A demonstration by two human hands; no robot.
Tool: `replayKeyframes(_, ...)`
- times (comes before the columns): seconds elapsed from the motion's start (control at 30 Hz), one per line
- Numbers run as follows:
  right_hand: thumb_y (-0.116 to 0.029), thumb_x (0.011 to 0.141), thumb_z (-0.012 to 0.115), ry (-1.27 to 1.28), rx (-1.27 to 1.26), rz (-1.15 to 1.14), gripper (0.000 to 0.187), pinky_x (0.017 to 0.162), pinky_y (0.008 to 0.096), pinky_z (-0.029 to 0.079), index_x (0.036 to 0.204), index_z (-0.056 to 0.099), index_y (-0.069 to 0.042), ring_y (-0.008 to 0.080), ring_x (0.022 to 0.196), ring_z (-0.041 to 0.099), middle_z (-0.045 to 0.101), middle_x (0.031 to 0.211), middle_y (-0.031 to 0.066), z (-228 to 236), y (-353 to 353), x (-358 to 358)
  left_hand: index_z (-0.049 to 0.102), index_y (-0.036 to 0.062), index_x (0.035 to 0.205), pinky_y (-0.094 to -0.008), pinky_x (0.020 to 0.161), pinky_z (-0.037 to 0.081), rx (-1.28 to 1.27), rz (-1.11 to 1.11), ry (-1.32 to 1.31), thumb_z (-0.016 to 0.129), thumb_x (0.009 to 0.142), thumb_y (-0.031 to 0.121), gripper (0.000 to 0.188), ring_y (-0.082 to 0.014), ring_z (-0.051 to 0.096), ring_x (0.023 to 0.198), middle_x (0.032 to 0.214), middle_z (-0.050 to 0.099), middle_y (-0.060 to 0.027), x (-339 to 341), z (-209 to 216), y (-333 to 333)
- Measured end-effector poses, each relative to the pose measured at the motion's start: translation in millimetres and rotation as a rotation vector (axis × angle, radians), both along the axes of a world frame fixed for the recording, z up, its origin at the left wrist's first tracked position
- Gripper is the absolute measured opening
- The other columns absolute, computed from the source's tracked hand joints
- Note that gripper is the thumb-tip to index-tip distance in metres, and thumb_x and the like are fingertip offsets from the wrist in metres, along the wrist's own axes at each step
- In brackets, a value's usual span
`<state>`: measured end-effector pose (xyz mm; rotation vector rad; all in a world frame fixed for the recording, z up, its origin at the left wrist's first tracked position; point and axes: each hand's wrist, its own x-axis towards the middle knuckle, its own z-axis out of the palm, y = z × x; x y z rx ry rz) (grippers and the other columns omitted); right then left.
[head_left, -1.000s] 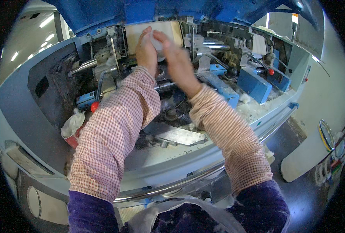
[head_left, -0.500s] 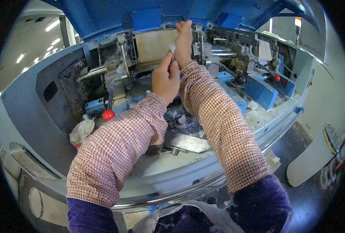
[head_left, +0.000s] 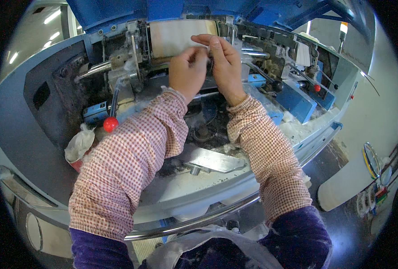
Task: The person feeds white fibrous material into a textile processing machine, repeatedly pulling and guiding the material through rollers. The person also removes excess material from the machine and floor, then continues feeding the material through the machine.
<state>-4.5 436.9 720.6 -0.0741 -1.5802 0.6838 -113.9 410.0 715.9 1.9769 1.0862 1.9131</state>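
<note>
Evidently mid-job: left hand [head_left: 188, 71] and right hand [head_left: 223, 62] pinch, seemingly, a thin fibre strand before the cream roller [head_left: 181, 36]; threading unfinished.

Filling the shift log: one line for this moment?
left hand and right hand fingertips together | before pale roller | red-knobbed lever untouched
</note>
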Motion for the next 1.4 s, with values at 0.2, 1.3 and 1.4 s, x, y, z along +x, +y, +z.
replayKeyframes(0.2,-0.045,0.099,0.017,-0.150,0.132,-0.072,0.062,0.111,0.0323,0.013,0.143,0.018,-0.001,0.0224,0.138,0.015,0.020,0.148,0.0120,-25.7,-25.1,-31.5,0.036,0.0031,0.135,-0.0328,0.106,0.023,0.135,-0.337,-0.286,0.032,0.096,0.044,0.056,-0.0176,0.032,0.126,0.137,0.039,-0.0088,-2.4,11.2,12.8)
replayKeyframes(1.3,-0.030,0.099,0.036,-0.075,0.079,-0.094,0.044,0.101,0.0319,0.035,0.126,0.047,0.004,0.0209,0.116,0.049,0.054,0.124,0.0158,0.8,-11.0,-13.7,0.050,0.0007,0.114,-0.0276,0.081,0.043,0.195,-0.163,-0.291,0.045,0.094,0.027,0.034,-0.0159,0.055,0.095,0.106,0.058,-0.0103,0.0,5.7,2.0)
replayKeyframes(1.4,-0.046,0.099,0.025,-0.088,-0.221,0.035,0.060,0.103,0.0294,0.029,0.136,0.035,-0.001,0.0191,0.121,0.040,0.044,0.133,0.0096,-16.3,-24.8,-37.6,0.033,0.0014,0.136,-0.0296,0.106,0.025,0.166,-0.309,-0.307,0.033,0.097,0.034,0.051,-0.0172,0.036,0.124,0.136,0.039,-0.0102,-3.5,14.6,7.5)
